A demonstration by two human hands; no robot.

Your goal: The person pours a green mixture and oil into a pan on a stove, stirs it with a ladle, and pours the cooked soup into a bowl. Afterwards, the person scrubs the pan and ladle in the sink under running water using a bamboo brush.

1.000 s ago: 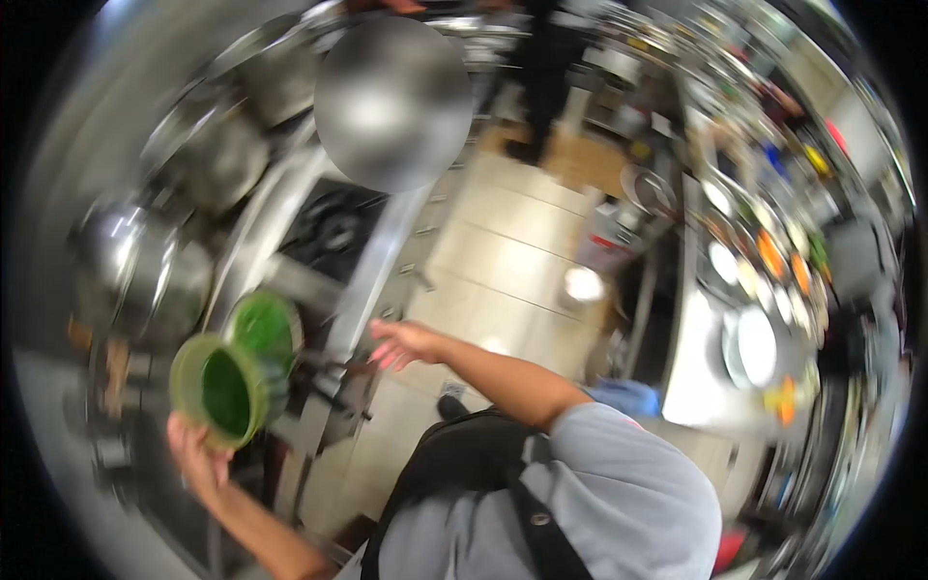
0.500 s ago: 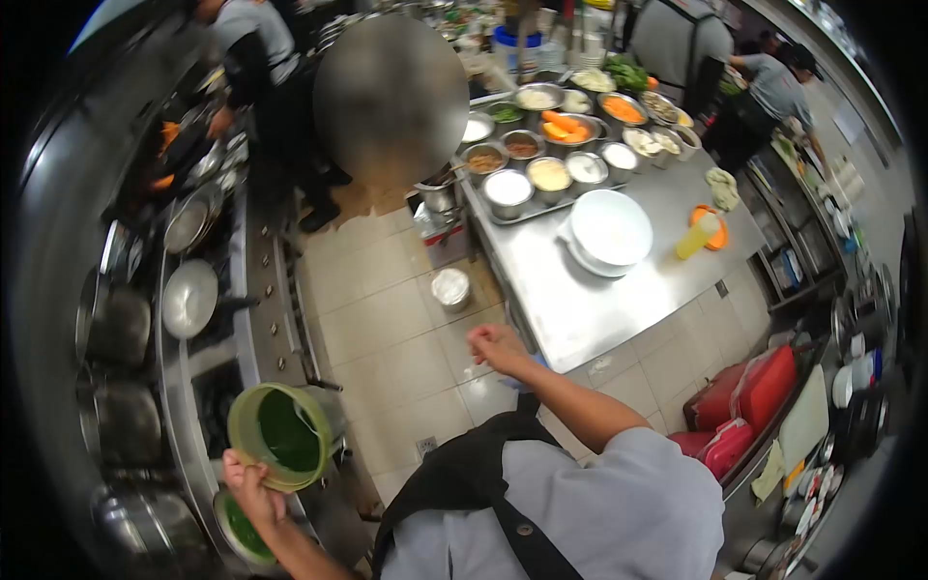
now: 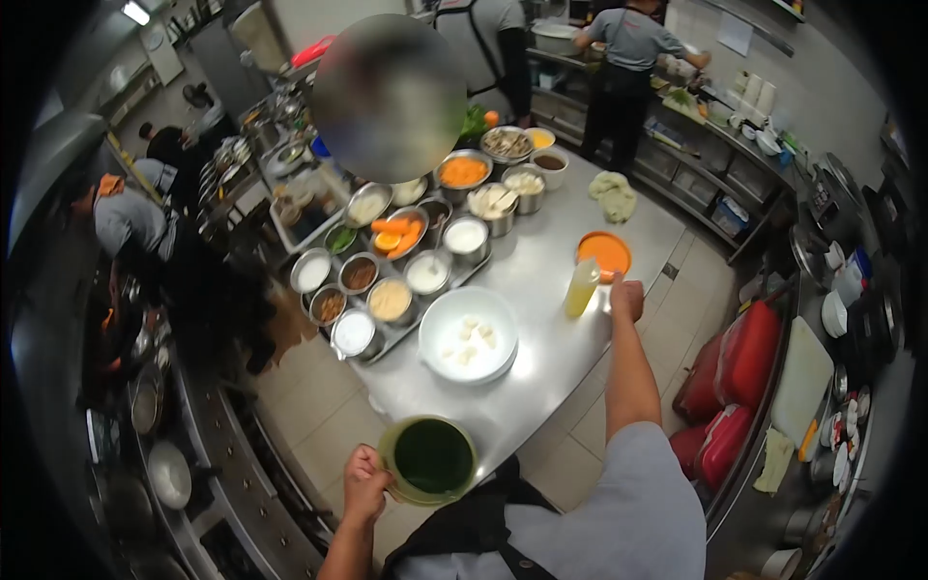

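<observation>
The left hand (image 3: pixel 365 483) has its grip closed around the side of a green container (image 3: pixel 387 449), its fingers wrapping the edge; whether they pass through a handle cannot be told. The container is held in front of the person's body, by the near corner of the worktop (image 3: pixel 541 353), its mouth turned up toward the camera and showing dark green liquid (image 3: pixel 433 456).

The right hand (image 3: pixel 626 298) reaches across the worktop, fingers curled at the near rim of an orange disc (image 3: pixel 604 253). Whether that grip pinches the disc or only meets it cannot be told. A bottle of yellow liquid (image 3: pixel 581 292) is just beside the disc, partly overlapping it in view.

Between the two arms, a white bowl (image 3: pixel 432 324) sits on the worktop with pale pieces (image 3: pixel 468 340) on its bottom. Beyond it, metal containers (image 3: pixel 311 273) stand close together, one holding large orange chunks (image 3: pixel 394 232), another orange shreds (image 3: pixel 462 172). A crumpled pale green cloth (image 3: pixel 613 197) lies farther along.

Red bags (image 3: pixel 749 358) are off to the right; a pan (image 3: pixel 170 474) rests at the left. Co-workers (image 3: pixel 633 48) stand farther off.
</observation>
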